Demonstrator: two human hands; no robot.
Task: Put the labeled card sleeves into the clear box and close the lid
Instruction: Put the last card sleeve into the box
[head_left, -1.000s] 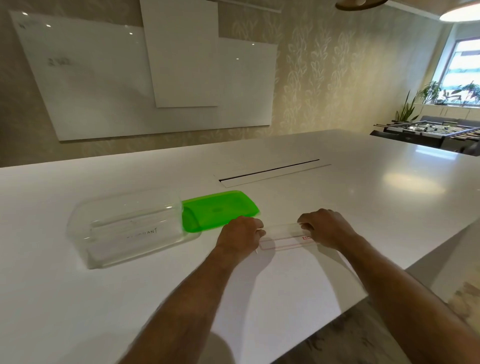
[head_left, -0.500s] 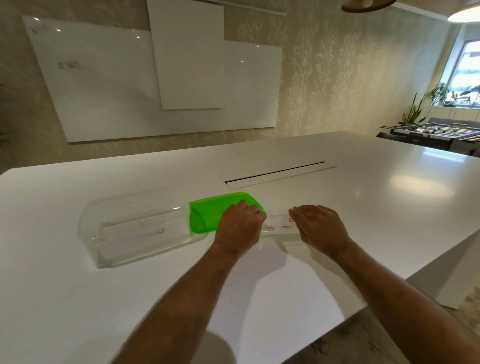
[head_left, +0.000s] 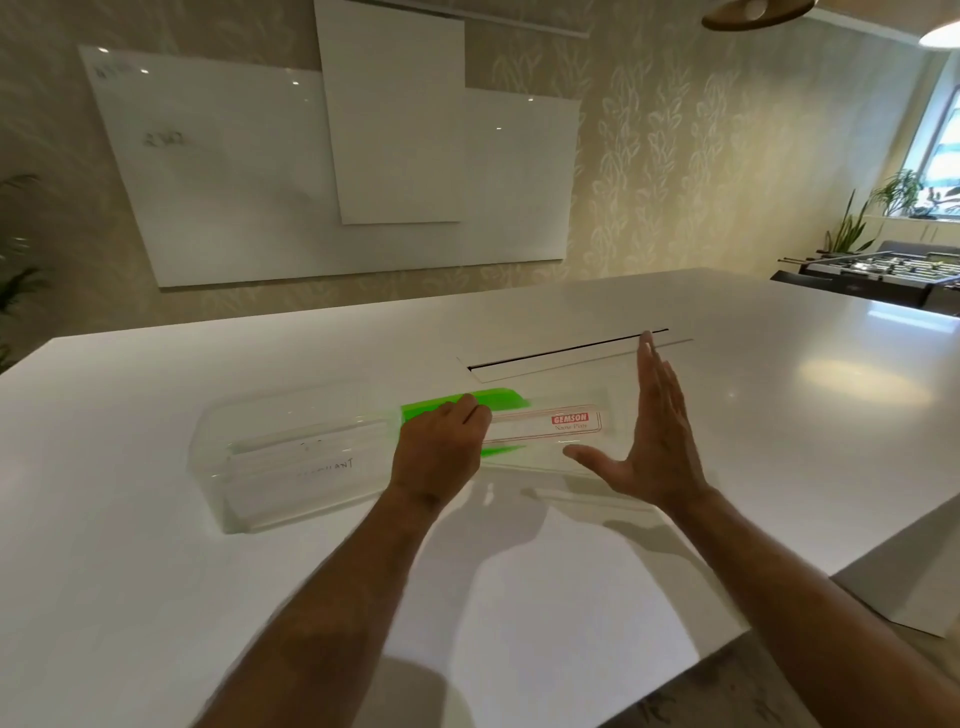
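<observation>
A clear card sleeve (head_left: 550, 431) with a red-and-white label is lifted off the white table (head_left: 519, 597). My left hand (head_left: 441, 452) grips its left end with curled fingers. My right hand (head_left: 649, 447) is beside the sleeve's right end, fingers straight and spread, thumb out; I cannot tell whether it touches. The clear box (head_left: 291, 457) lies to the left with a handwritten sleeve inside. The green lid (head_left: 488, 400) lies behind my left hand, partly hidden by it and the sleeve.
A long dark cable slot (head_left: 566, 351) runs across the table behind the hands. The table's right corner drops off near my right forearm. Whiteboards (head_left: 332, 171) hang on the far wall, and a foosball table (head_left: 883, 270) stands far right.
The sleeve has been lifted from the table and raised toward the lid. My right hand has opened and let go of the sleeve's end; my left hand still holds the other end.
</observation>
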